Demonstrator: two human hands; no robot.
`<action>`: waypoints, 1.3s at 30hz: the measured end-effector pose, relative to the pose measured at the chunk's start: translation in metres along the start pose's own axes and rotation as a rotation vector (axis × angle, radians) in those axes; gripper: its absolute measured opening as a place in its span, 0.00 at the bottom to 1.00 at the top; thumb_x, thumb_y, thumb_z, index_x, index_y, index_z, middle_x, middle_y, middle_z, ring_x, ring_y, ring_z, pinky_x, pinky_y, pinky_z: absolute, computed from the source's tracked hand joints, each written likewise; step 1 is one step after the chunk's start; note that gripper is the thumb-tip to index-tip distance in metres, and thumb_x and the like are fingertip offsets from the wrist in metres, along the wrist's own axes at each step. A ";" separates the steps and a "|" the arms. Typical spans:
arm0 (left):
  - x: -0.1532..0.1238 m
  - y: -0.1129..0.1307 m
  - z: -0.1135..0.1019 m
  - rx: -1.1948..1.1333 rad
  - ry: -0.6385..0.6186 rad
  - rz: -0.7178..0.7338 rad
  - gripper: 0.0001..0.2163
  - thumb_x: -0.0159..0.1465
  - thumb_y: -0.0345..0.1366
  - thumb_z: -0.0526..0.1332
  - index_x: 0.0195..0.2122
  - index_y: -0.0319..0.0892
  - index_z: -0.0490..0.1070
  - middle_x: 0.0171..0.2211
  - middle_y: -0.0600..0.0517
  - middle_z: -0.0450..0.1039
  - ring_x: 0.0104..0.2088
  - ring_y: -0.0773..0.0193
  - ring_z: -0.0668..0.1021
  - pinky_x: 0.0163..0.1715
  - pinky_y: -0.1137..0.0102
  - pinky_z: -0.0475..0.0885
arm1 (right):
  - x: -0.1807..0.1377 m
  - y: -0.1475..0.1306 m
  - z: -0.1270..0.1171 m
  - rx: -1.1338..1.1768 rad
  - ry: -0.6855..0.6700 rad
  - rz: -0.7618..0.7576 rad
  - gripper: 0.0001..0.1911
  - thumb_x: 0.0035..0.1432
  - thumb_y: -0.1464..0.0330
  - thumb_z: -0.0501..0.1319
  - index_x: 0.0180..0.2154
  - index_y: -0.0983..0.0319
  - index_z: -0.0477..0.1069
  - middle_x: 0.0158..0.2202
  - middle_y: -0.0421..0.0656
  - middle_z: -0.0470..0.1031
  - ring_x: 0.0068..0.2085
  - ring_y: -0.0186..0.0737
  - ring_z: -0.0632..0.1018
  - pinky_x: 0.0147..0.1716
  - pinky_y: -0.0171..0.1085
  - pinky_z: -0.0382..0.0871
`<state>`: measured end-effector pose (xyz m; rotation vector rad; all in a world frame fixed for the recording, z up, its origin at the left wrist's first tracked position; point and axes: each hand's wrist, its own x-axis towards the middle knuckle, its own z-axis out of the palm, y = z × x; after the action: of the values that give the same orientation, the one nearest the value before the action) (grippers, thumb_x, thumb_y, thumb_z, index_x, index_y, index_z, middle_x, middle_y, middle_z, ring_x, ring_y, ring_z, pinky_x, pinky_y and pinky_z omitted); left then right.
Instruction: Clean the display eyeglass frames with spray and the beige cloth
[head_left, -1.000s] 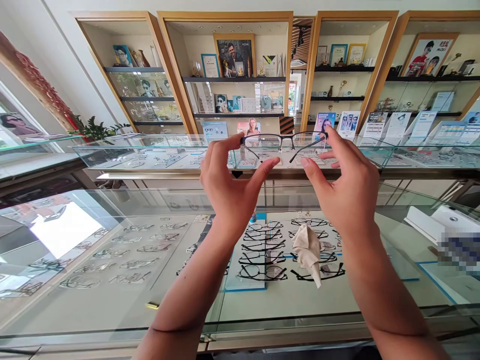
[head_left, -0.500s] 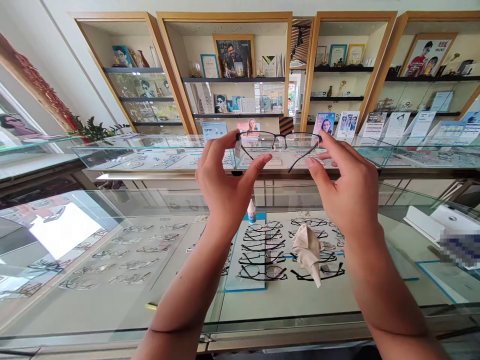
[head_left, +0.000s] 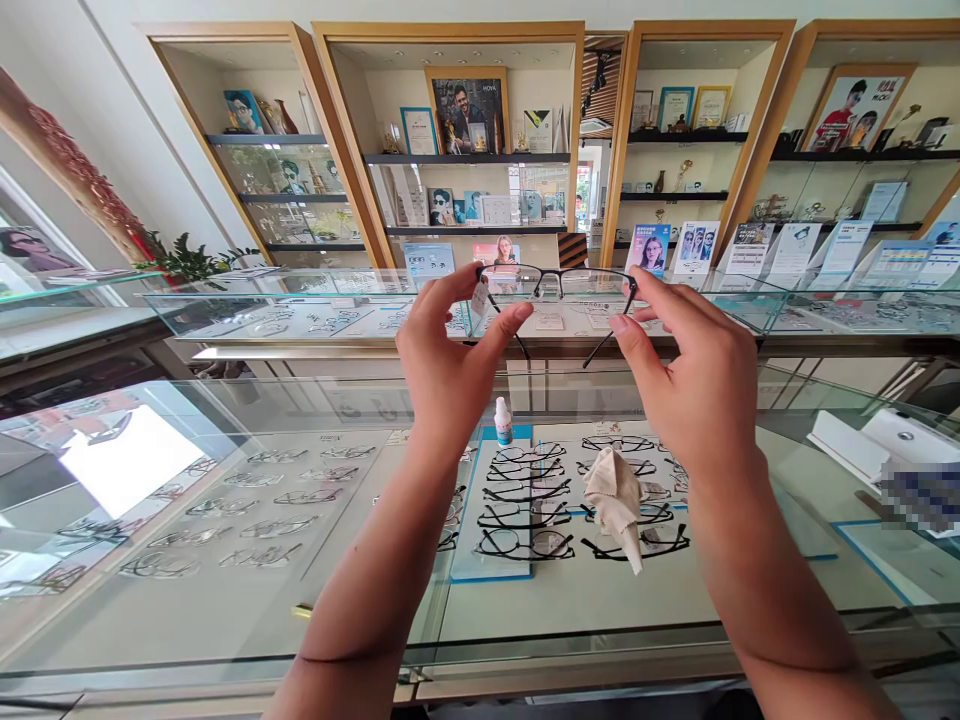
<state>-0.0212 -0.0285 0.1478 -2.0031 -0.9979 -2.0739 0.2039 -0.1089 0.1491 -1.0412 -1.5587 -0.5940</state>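
Observation:
I hold a pair of black thin-framed glasses (head_left: 559, 283) up at chest height over a glass counter (head_left: 225, 600). My left hand (head_left: 450, 365) pinches the left end of the frame between thumb and fingers. My right hand (head_left: 694, 370) pinches the right end the same way. The temples hang open below the lenses, angled toward me. A small white tag dangles by the left hinge. Below, on the counter glass, lie a crumpled beige cleaning cloth (head_left: 616, 500) and a small white spray bottle (head_left: 502, 421).
Rows of glasses frames (head_left: 525, 500) lie on trays inside the counter. A second glass showcase (head_left: 300, 310) stands behind it, with brochures on top at the right. Wooden wall shelves (head_left: 465, 160) hold pictures and displays. White boxes (head_left: 877, 445) sit at the counter's right.
The glasses have tipped slightly, and the temples have swung further open and downward. Both hands keep their hold, almost in place.

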 end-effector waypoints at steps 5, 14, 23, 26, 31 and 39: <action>0.000 -0.001 0.000 -0.030 -0.046 -0.066 0.23 0.66 0.55 0.78 0.56 0.49 0.85 0.49 0.46 0.88 0.52 0.52 0.86 0.51 0.58 0.83 | 0.001 -0.001 -0.001 -0.010 0.000 -0.004 0.21 0.78 0.64 0.62 0.67 0.54 0.81 0.53 0.50 0.89 0.50 0.54 0.87 0.52 0.54 0.83; 0.001 0.003 -0.002 -0.038 -0.102 -0.167 0.24 0.65 0.56 0.78 0.55 0.48 0.86 0.51 0.44 0.88 0.55 0.49 0.86 0.55 0.54 0.82 | 0.001 -0.003 -0.003 -0.009 -0.003 -0.004 0.21 0.78 0.65 0.62 0.67 0.54 0.82 0.52 0.50 0.89 0.50 0.54 0.87 0.53 0.55 0.83; 0.001 0.002 -0.003 -0.045 -0.104 -0.149 0.25 0.65 0.58 0.77 0.57 0.48 0.85 0.52 0.44 0.88 0.57 0.48 0.86 0.57 0.54 0.82 | 0.002 -0.004 -0.005 -0.021 -0.029 0.002 0.21 0.78 0.64 0.61 0.66 0.54 0.82 0.53 0.50 0.89 0.50 0.54 0.87 0.53 0.54 0.83; 0.000 0.002 -0.004 -0.027 -0.083 -0.111 0.25 0.66 0.58 0.77 0.56 0.48 0.85 0.53 0.45 0.88 0.57 0.48 0.85 0.58 0.54 0.82 | 0.001 -0.004 -0.004 -0.033 -0.024 0.007 0.20 0.78 0.63 0.62 0.66 0.54 0.82 0.52 0.50 0.89 0.50 0.54 0.87 0.53 0.54 0.83; -0.002 0.006 -0.003 0.012 -0.035 -0.038 0.22 0.67 0.55 0.77 0.57 0.50 0.84 0.53 0.46 0.87 0.57 0.48 0.85 0.59 0.54 0.82 | 0.000 -0.004 -0.002 -0.048 -0.009 0.008 0.21 0.78 0.62 0.61 0.66 0.55 0.82 0.54 0.50 0.89 0.51 0.56 0.87 0.54 0.55 0.82; -0.009 0.018 0.001 0.061 0.039 0.018 0.23 0.66 0.51 0.78 0.59 0.51 0.81 0.52 0.47 0.85 0.57 0.48 0.84 0.58 0.55 0.82 | -0.001 0.000 0.001 -0.058 0.004 0.021 0.24 0.76 0.60 0.62 0.70 0.53 0.77 0.57 0.52 0.88 0.54 0.59 0.87 0.55 0.59 0.82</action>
<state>-0.0101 -0.0453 0.1460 -1.9272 -1.0202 -2.0397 0.2032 -0.1081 0.1481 -1.0979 -1.5338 -0.6297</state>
